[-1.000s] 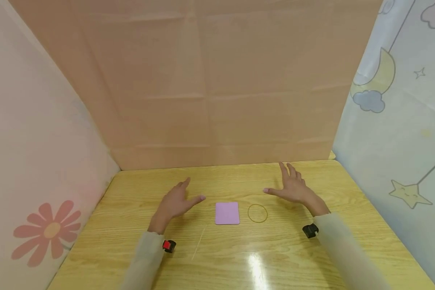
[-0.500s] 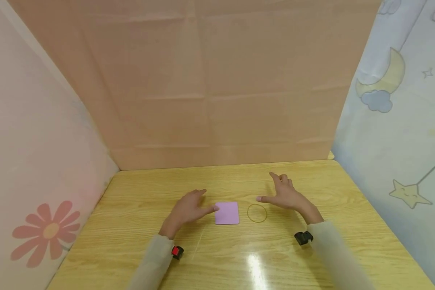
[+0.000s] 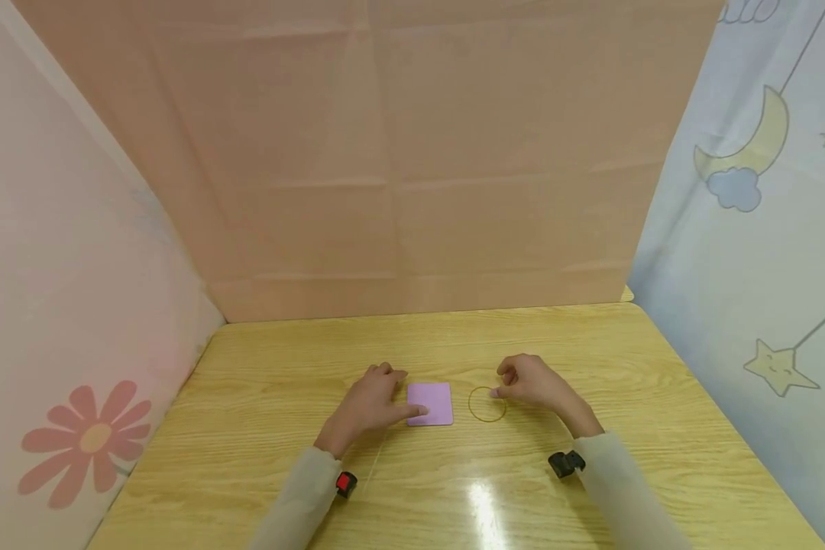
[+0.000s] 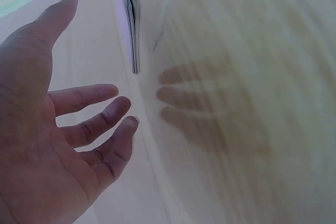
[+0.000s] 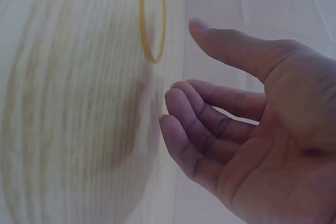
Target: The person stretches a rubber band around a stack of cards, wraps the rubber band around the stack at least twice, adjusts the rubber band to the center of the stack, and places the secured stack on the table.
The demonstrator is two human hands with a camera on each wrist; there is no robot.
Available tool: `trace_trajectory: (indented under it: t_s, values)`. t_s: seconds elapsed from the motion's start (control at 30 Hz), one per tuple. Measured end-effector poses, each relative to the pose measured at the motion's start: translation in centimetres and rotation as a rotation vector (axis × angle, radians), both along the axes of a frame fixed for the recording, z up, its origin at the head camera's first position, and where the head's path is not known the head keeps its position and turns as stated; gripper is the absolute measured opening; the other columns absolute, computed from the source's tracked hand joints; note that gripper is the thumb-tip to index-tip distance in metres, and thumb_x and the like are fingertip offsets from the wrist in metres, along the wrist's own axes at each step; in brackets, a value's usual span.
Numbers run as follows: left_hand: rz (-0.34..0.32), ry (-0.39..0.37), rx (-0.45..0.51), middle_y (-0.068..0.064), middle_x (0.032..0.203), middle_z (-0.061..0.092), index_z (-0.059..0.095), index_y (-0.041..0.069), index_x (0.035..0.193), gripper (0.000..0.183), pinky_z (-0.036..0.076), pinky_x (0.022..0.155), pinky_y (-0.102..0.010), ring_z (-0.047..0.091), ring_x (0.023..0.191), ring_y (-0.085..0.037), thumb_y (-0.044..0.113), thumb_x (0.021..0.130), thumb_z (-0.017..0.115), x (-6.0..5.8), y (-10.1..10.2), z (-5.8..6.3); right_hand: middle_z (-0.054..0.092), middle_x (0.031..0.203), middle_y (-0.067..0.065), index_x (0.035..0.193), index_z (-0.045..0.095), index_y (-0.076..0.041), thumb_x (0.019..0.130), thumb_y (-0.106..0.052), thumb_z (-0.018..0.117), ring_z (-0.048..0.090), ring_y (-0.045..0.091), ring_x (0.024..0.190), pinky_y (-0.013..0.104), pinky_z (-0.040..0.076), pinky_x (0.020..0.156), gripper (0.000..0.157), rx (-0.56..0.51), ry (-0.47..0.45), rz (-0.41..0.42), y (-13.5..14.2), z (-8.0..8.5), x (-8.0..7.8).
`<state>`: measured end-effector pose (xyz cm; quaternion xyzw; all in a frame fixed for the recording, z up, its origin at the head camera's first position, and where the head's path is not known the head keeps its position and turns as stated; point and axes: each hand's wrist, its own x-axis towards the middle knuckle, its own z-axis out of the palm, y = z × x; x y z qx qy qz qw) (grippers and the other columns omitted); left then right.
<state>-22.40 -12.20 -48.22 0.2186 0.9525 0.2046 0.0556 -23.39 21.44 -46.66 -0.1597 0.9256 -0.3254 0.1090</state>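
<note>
The left hand [image 3: 370, 403] hangs just above the table [image 3: 412, 500], its thumb reaching over a pink square pad [image 3: 441, 396]. Its hold is wide: thumb and fingers stand well apart, the fingers slightly bent and spread, and the left wrist view shows a gap between them and the pad. The pad lies flat to the right of the left hand, between the two hands and nearer the left one. Seen edge-on from that wrist, it is a thin stack of several layers. The shadow [image 4: 210, 103] of the left hand's fingers falls on the wood beside them.

The right hand [image 3: 539, 383] is bent inward, its fingers loosely curved and its thumb standing apart from them, so the space between is fairly wide. A thin yellow band [image 5: 142, 20] lies in a round loop to the left of the right hand, between it and the pad. From above, the right thumb tip overlaps the loop's edge; from the right wrist, thumb and band look apart.

Behind each hand, at the cuff of a pale sleeve, sits a small black device, the left one [image 3: 346, 483] with a red patch, the right one [image 3: 566, 463] plain black. Beyond both hands rises a creased brown sheet [image 3: 385, 153]
</note>
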Motion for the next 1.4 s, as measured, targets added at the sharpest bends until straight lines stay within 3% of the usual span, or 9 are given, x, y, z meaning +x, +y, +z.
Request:
trace_trajectory:
  t_s: [0.4, 0.57, 0.73, 0.93, 1.17, 1.4]
  values:
    - [-0.068, 0.064, -0.079, -0.01, 0.131, 0.066, 0.069, 0.01, 0.134, 0.076, 0.057, 0.092, -0.043, 0.056, 0.117, -0.028, 0.068, 0.087, 0.075, 0.1, 1.0, 0.1, 0.075, 0.096, 0.006, 0.104, 0.077, 0.0, 0.093, -0.016, 0.08, 0.066, 0.014, 0.085, 0.035, 0.059, 0.077, 0.02, -0.03, 0.024, -0.021, -0.6, -1.0, 0.2]
    - [-0.097, 0.047, -0.09, -0.009, 0.14, 0.064, 0.066, 0.009, 0.139, 0.076, 0.057, 0.099, -0.042, 0.058, 0.123, -0.027, 0.066, 0.089, 0.075, 0.2, 1.4, -0.1, 0.075, 0.093, 0.006, 0.1, 0.078, 0.0, 0.092, -0.013, 0.08, 0.065, 0.014, 0.082, 0.034, 0.058, 0.074, 0.015, -0.026, 0.032, -0.041, -1.0, -1.0, 0.5]
    - [-0.135, 0.054, -0.105, -0.01, 0.154, 0.056, 0.057, 0.007, 0.149, 0.081, 0.052, 0.115, -0.048, 0.055, 0.142, -0.03, 0.062, 0.092, 0.073, 0.6, 1.5, -0.1, 0.075, 0.088, 0.004, 0.092, 0.08, -0.004, 0.092, -0.011, 0.08, 0.064, 0.013, 0.078, 0.031, 0.056, 0.07, 0.008, -0.02, 0.039, -0.056, -1.4, -0.9, 0.5]
    - [-0.152, 0.027, -0.146, -0.017, 0.167, 0.041, 0.041, 0.002, 0.16, 0.091, 0.04, 0.127, -0.051, 0.039, 0.156, -0.036, 0.06, 0.095, 0.071, 0.9, 1.8, -0.1, 0.075, 0.088, 0.005, 0.09, 0.079, -0.005, 0.092, -0.011, 0.08, 0.065, 0.014, 0.077, 0.034, 0.057, 0.07, 0.006, -0.004, 0.043, -0.074, -1.3, -0.9, 0.6]
    - [-0.156, 0.013, -0.22, -0.019, 0.168, 0.038, 0.038, 0.0, 0.16, 0.091, 0.037, 0.128, -0.051, 0.036, 0.157, -0.037, 0.063, 0.1, 0.06, 1.2, 1.8, -0.5, 0.072, 0.084, 0.004, 0.084, 0.077, -0.007, 0.093, -0.008, 0.077, 0.061, 0.016, 0.074, 0.031, 0.052, 0.068, 0.01, -0.007, -0.023, -0.103, -1.4, -1.0, 0.6]
    - [-0.147, 0.003, -0.257, -0.016, 0.17, 0.035, 0.037, 0.002, 0.162, 0.091, 0.036, 0.129, -0.051, 0.034, 0.159, -0.035, 0.064, 0.099, 0.059, 1.2, 1.8, -0.2, 0.075, 0.092, 0.006, 0.085, 0.078, -0.007, 0.094, -0.009, 0.075, 0.064, 0.017, 0.078, 0.037, 0.057, 0.073, 0.01, 0.006, -0.019, -0.11, -1.5, -0.9, 0.4]
